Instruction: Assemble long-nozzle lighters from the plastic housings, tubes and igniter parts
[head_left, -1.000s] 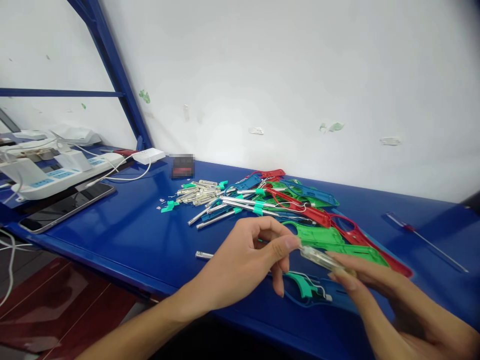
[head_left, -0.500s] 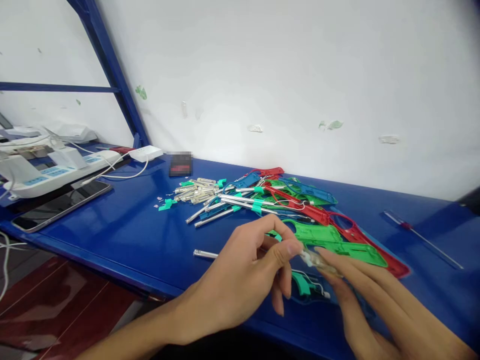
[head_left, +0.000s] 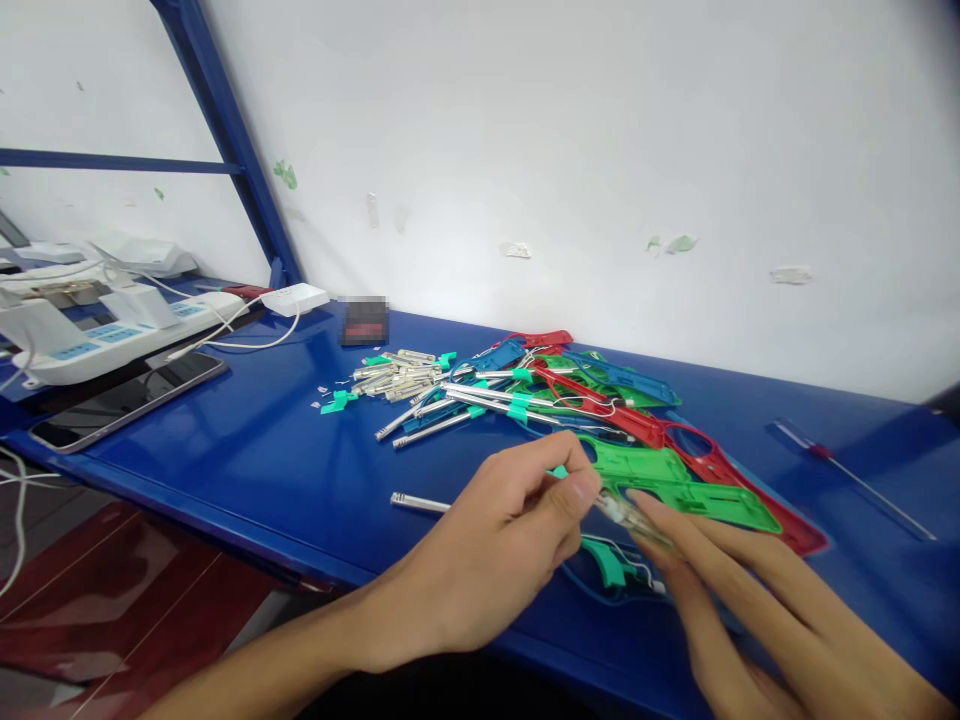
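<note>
My left hand (head_left: 502, 545) is closed in a pinch on one end of a small clear plastic piece (head_left: 622, 515). My right hand (head_left: 750, 610) has its fingers stretched long, and their tips hold the other end of the same piece. Both hands hover over a blue plastic frame (head_left: 637, 585) with a teal trigger part (head_left: 604, 562) lying near the front edge of the blue table (head_left: 247, 470). Just behind the hands lie green (head_left: 667, 485) and red (head_left: 712, 470) plastic frames.
A heap of coloured frames, metal rods (head_left: 465, 400) and small metal pieces (head_left: 390, 375) covers the table's middle. One loose rod (head_left: 416, 501) lies left of my left hand. A screwdriver (head_left: 855, 478) lies at right. A tablet (head_left: 124, 398), power strip (head_left: 112, 335) and cables sit at left.
Both hands have shifted slightly toward each other and lower over the blue frame, still holding the clear piece. My left fingers have curled in tighter. The view has drifted a little.
</note>
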